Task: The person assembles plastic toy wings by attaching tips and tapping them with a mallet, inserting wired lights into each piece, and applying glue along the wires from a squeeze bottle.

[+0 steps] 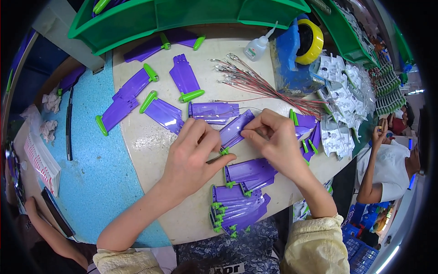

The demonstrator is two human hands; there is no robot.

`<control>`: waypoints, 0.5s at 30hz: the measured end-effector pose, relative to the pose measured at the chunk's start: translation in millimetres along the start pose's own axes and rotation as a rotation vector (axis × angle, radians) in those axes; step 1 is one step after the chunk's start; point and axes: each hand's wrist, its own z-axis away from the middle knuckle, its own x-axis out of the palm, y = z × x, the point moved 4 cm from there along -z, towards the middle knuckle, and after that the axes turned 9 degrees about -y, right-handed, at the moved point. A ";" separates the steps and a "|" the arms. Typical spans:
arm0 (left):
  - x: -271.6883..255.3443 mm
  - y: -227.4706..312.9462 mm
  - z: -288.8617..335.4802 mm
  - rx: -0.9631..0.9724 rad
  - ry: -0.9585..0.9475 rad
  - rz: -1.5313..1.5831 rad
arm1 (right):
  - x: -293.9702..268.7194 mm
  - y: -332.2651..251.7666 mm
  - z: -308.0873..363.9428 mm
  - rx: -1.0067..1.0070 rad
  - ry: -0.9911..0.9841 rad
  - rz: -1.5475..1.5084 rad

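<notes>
1. The left fingers (211, 140) appear to grasp the green-tipped near end of a purple piece (237, 129); holding only that end should leave its face free.
2. The purple piece lies tilted between both sets of fingers, above the surface (155, 160); keeping it steady probably matters most for fine work.
3. The right fingers (255, 139) are bunched at the piece's right edge; whether they pinch the edge or something thin cannot be told. Light, precise pressure seems best, kept clear of the wire bundle (269, 89) beyond them.
4. Writing: well left of the left fingers, printed sheets (43, 157) carry reddish marks too small to read.
5. Nearer the body than the fingers, a dark patterned garment (230, 246) bears bold pale lettering.
6. Beyond the right fingers, a white bottle (256, 48) has a small label, not legible.
</notes>
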 end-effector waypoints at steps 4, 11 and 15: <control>-1.4 4.2 -3.0 0.237 -0.015 -0.217 | 2.6 -3.3 -2.6 0.110 0.052 0.005; 0.1 0.7 -19.8 0.363 -0.198 -0.136 | -15.4 -13.6 7.4 -0.392 0.228 0.348; -6.2 -2.7 -15.7 0.328 -0.178 -0.164 | -88.3 -1.4 12.6 -0.257 0.795 0.032</control>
